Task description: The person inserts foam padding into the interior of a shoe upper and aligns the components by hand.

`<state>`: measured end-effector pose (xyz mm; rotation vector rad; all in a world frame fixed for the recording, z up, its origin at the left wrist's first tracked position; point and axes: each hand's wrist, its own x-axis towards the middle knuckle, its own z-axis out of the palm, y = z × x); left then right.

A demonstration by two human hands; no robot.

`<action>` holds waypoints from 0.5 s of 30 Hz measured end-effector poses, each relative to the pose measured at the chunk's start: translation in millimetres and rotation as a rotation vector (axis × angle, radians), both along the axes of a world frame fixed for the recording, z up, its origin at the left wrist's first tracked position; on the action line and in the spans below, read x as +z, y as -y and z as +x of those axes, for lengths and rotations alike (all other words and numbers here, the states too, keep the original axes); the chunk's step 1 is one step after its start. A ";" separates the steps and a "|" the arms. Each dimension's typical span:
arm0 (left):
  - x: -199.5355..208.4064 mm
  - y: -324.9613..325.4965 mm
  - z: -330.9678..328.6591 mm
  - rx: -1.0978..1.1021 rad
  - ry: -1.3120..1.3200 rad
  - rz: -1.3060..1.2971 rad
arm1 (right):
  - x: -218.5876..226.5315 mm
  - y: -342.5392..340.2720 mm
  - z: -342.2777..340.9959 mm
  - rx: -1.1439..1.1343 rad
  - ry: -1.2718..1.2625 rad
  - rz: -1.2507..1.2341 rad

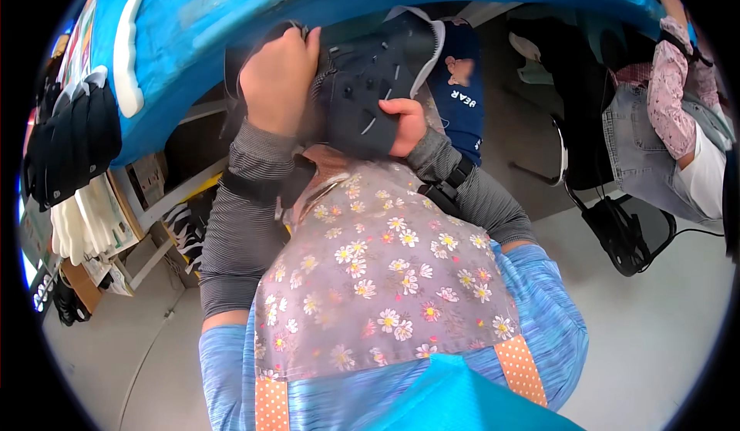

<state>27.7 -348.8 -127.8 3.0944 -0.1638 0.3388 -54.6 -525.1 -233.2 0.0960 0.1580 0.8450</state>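
Observation:
A black, flexible shaped piece [358,95] with small slits, dark studs and a white toothed edging lies over my lap, below the edge of the blue-covered table. My left hand [279,76] is closed in a fist at its left side, thumb up; the fingertips are hidden, and dark material shows around them. At the lower right of the piece, my right hand [406,126] grips its edge, with the thumb on top and the fingers underneath. The white edging [433,53] curves along the upper right of the piece.
A white wavy-edged strip [129,53] lies on the blue-covered table [200,22]. Black curved pieces [73,142] hang in a stack at the left, above white strips [85,227]. Another person [663,122] is at the right, near a black chair [617,230]. A cable [142,369] crosses the floor.

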 end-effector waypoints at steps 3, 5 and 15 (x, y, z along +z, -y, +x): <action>-21.9 -6.7 3.7 -0.027 -0.065 0.049 | -8.3 -2.5 3.4 0.005 -0.089 -0.073; -26.8 -5.4 11.7 0.020 -0.161 0.016 | -16.8 -1.8 5.4 0.030 -0.114 -0.058; -95.5 -43.5 37.1 -0.111 -0.306 0.063 | -19.6 -7.0 8.2 0.050 -0.087 -0.032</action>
